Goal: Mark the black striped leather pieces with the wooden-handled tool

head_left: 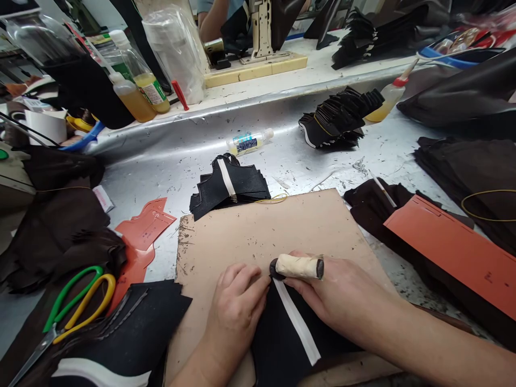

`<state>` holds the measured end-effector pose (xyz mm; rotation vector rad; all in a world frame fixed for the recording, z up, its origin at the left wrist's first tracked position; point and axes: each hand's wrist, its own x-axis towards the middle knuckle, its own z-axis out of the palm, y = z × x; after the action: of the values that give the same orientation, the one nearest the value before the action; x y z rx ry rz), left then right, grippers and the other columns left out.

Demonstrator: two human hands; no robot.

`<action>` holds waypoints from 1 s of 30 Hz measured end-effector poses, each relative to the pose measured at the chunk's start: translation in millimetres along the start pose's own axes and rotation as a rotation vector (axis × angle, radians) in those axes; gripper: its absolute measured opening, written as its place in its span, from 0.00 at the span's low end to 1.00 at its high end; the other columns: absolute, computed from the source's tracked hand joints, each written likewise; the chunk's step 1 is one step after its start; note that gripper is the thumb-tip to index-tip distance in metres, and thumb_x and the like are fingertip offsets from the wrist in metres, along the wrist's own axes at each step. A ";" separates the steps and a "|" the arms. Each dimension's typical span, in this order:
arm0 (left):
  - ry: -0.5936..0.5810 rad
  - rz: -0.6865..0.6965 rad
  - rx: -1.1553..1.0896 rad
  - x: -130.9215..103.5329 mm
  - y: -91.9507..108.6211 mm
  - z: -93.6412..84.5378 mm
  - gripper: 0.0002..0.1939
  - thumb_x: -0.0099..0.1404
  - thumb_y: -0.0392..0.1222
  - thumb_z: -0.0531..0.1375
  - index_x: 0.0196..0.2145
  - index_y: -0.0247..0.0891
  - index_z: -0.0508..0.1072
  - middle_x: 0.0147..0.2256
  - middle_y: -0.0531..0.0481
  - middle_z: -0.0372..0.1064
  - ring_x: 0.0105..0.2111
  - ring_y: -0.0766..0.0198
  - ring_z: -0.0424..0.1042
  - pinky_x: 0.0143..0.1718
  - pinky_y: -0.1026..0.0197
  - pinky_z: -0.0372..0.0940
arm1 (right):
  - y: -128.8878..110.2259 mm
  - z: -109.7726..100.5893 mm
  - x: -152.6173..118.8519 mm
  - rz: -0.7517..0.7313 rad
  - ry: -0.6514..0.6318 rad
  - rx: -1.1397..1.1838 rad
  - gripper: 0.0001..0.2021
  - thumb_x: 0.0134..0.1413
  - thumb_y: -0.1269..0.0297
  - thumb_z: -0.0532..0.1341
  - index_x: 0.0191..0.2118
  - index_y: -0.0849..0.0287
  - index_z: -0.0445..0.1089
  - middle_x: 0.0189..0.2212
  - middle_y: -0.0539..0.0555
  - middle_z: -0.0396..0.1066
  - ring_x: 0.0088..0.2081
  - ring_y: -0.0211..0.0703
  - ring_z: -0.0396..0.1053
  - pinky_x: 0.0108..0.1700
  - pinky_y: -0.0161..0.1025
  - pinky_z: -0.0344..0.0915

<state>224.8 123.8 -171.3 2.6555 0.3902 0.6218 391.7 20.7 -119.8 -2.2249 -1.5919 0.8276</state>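
Fingers of left hand (237, 306) curled, pressed flat on the black piece (282, 338), pinning its top-left edge; not gripping anything. Right hand (342, 301) closed around a roller (300, 266), cream barrel with dark ends, held sideways at the top end of the white tape (298, 322). Tape runs diagonally down the black piece, which lies on the brown board (258, 236) at the near table edge.

Step in hand, by my read: pressing tape onto the piece, roller at the strip's top. Next move likely needs firm pressure along the tape's length, left hand holding the piece from shifting.

Nearby: taped stack (229, 185) just beyond board, scissors (76, 306) left, glue bottle (250, 142) farther back.
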 end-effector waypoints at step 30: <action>0.128 -0.370 -0.103 -4.5 15.3 6.8 0.10 0.59 0.44 0.65 0.38 0.42 0.71 0.38 0.45 0.70 0.38 0.53 0.71 0.36 0.50 0.72 | 27.4 -24.7 3.3 -0.013 0.381 0.034 0.16 0.64 0.55 0.50 0.45 0.55 0.71 0.36 0.57 0.76 0.38 0.56 0.74 0.39 0.47 0.67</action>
<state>226.8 106.7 -172.1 2.3658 0.8376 0.6710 428.3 16.5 -115.7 -2.1823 -1.3959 0.3907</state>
